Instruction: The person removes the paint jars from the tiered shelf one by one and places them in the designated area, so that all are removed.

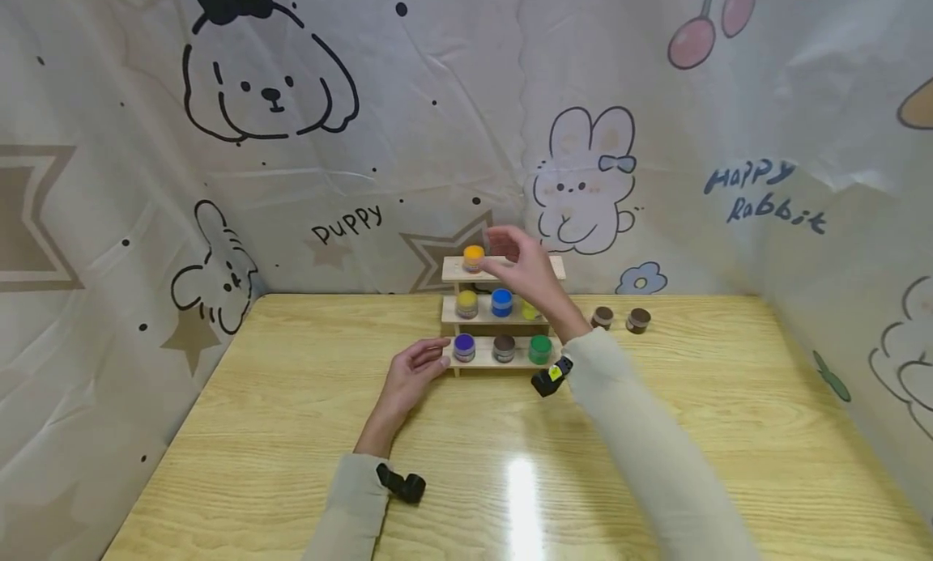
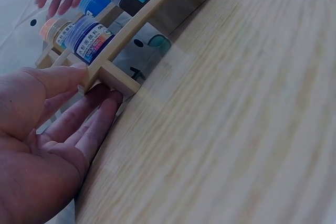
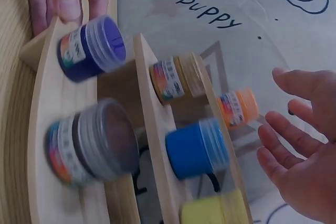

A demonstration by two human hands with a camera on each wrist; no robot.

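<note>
A three-tier wooden display rack (image 1: 452, 270) holds small paint jars. On its top tier stands an orange jar (image 1: 473, 257). My right hand (image 1: 526, 265) hovers beside that jar, fingers parted and apart from it in the right wrist view. The middle tier carries a dark yellow jar (image 1: 466, 304), a blue jar (image 1: 501, 303) and a light yellow jar (image 1: 529, 309), partly hidden by my right arm. Purple (image 1: 464, 347), brown (image 1: 504, 348) and green (image 1: 540, 350) jars line the bottom tier. My left hand (image 2: 47, 145) grips that tier's left end, thumb on top, fingers beneath.
Two dark brown jars (image 1: 602, 317) stand on the wooden table (image 1: 291, 399), right of the rack. Behind the table hangs a printed cloth (image 1: 452, 75) with cartoon animals. Each wrist bears a small black camera (image 1: 403, 486).
</note>
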